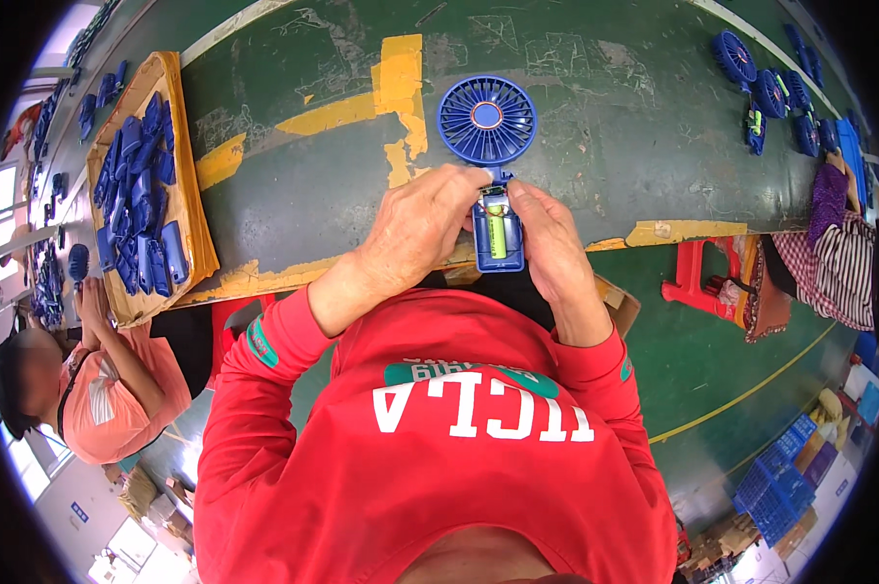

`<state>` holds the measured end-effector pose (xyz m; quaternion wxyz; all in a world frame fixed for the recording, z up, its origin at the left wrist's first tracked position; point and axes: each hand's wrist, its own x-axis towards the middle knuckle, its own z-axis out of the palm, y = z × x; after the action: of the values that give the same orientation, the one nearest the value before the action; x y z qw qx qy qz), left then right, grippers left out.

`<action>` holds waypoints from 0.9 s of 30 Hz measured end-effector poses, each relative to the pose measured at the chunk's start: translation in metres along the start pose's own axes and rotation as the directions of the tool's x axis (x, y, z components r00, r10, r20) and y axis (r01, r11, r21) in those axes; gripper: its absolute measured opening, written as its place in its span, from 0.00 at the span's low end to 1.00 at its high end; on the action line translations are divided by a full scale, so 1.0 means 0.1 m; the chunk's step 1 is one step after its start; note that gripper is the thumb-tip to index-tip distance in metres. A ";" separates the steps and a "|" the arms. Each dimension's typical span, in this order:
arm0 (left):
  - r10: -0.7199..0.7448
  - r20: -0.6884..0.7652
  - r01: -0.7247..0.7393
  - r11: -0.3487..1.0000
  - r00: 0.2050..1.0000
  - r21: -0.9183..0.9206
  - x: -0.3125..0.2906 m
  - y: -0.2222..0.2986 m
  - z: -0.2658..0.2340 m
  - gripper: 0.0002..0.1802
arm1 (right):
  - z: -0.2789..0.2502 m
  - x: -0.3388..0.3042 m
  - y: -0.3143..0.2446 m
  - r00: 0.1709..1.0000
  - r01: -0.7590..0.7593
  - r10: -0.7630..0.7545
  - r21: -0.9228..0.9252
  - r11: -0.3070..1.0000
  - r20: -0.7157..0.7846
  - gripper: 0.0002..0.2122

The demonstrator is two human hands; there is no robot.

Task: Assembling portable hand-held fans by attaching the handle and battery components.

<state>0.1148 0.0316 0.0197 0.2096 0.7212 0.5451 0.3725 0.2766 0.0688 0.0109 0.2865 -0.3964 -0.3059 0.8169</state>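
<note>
L hand (410, 222) pinched at blue fan (486, 117), R hand (549, 234) closed on handle (499, 263), prob. steadying it. Green batt. (498, 234) just below grip.

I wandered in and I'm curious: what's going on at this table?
A person in a red top has both hands on a small blue fan at the green table. The left hand is at the fan's neck, the right hand at the handle. The handle is open, showing a green battery. To the left, a tray holds piled blue parts.
</note>
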 end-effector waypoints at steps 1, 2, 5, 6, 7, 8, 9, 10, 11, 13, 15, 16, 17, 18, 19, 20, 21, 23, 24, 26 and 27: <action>0.062 0.005 -0.062 0.997 0.998 0.051 0.00 0.00 -0.01 0.14 | 0.00 0.00 0.00 1.000 0.006 -0.006 -0.010 1.000 -0.005 0.15; 0.123 0.013 -0.123 0.987 0.992 0.101 0.00 0.00 -0.02 0.18 | 0.00 0.00 0.01 1.000 0.006 -0.006 -0.011 1.000 -0.005 0.15; 0.216 0.034 -0.218 0.962 0.976 0.162 -0.02 -0.04 -0.01 0.22 | -0.04 -0.02 0.00 0.999 0.004 -0.003 -0.007 1.000 0.041 0.14; 0.216 0.034 -0.218 0.963 0.976 0.160 -0.02 -0.04 -0.01 0.22 | -0.02 -0.06 -0.04 0.998 0.027 -0.025 -0.032 0.999 0.062 0.14; 0.239 0.051 -0.244 0.951 0.970 0.190 -0.01 -0.02 -0.02 0.22 | -0.01 -0.09 -0.05 0.995 0.052 -0.047 -0.057 0.997 0.083 0.14; 0.261 0.068 -0.270 0.938 0.963 0.219 0.00 -0.01 -0.03 0.23 | -0.01 -0.10 -0.04 0.996 0.051 -0.046 -0.057 0.997 0.082 0.14; 0.261 0.069 -0.270 0.938 0.963 0.219 0.01 0.02 -0.04 0.23 | -0.02 -0.09 -0.02 0.993 0.066 -0.056 -0.098 0.993 0.100 0.14; 0.241 0.112 -0.262 0.935 0.964 0.239 0.01 0.04 -0.05 0.23 | -0.03 -0.09 -0.01 0.991 0.082 -0.066 -0.137 0.987 0.118 0.15; 0.220 0.155 -0.255 0.932 0.963 0.259 0.01 0.07 -0.07 0.23 | -0.04 -0.08 0.00 0.991 0.081 -0.065 -0.136 0.987 0.117 0.15; 0.213 0.184 -0.258 0.929 0.959 0.264 0.04 0.10 -0.08 0.23 | -0.06 -0.07 0.02 0.991 0.082 -0.065 -0.139 0.987 0.119 0.15; 0.205 0.213 -0.259 0.927 0.955 0.270 0.07 0.12 -0.08 0.24 | -0.06 -0.06 0.03 0.990 0.089 -0.071 -0.150 0.985 0.118 0.15; 0.202 0.227 -0.263 0.922 0.953 0.284 0.08 0.13 -0.07 0.24 | -0.06 -0.05 0.03 0.990 0.097 -0.078 -0.163 0.982 0.119 0.15; 0.200 0.241 -0.268 0.916 0.950 0.298 0.09 0.14 -0.07 0.23 | -0.06 -0.04 0.05 0.990 0.096 -0.077 -0.163 0.982 0.119 0.15; 0.197 0.241 -0.266 0.917 0.950 0.299 0.10 0.16 -0.08 0.23 | -0.07 -0.05 0.07 0.990 0.112 -0.091 -0.215 0.970 0.106 0.15; 0.177 0.277 -0.259 0.919 0.944 0.298 0.12 0.18 -0.09 0.23 | -0.07 -0.05 0.09 0.990 0.129 -0.107 -0.267 0.955 0.095 0.15; 0.157 0.312 -0.253 0.920 0.937 0.298 0.12 0.20 -0.10 0.23 | -0.07 -0.07 0.09 0.990 0.129 -0.106 -0.267 0.955 0.097 0.15; 0.159 0.307 -0.256 0.917 0.938 0.306 0.14 0.17 -0.11 0.23 | -0.06 -0.06 0.07 0.989 0.127 -0.107 -0.230 0.965 0.098 0.15; 0.149 0.280 -0.200 0.966 0.948 0.162 0.16 0.09 -0.11 0.23 | -0.06 -0.04 0.03 0.987 0.136 -0.117 -0.194 0.972 0.107 0.15; 0.153 0.277 -0.204 0.965 0.949 0.165 0.15 0.07 -0.10 0.23 | -0.07 -0.04 0.03 0.988 0.120 -0.101 -0.164 0.979 0.117 0.15; 0.131 0.210 -0.159 0.980 0.969 0.121 0.14 0.06 -0.08 0.19 | -0.08 -0.04 -0.02 0.988 0.108 -0.091 -0.135 0.985 0.128 0.15; 0.137 0.212 -0.165 0.979 0.968 0.119 0.16 0.08 -0.08 0.19 | -0.10 -0.04 -0.08 0.994 -0.028 0.036 -0.078 0.997 0.104 0.15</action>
<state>0.1155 0.0429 0.0354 0.1855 0.8074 0.4883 0.2744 0.2884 0.0742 0.0140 0.2416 -0.3683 -0.3454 0.8287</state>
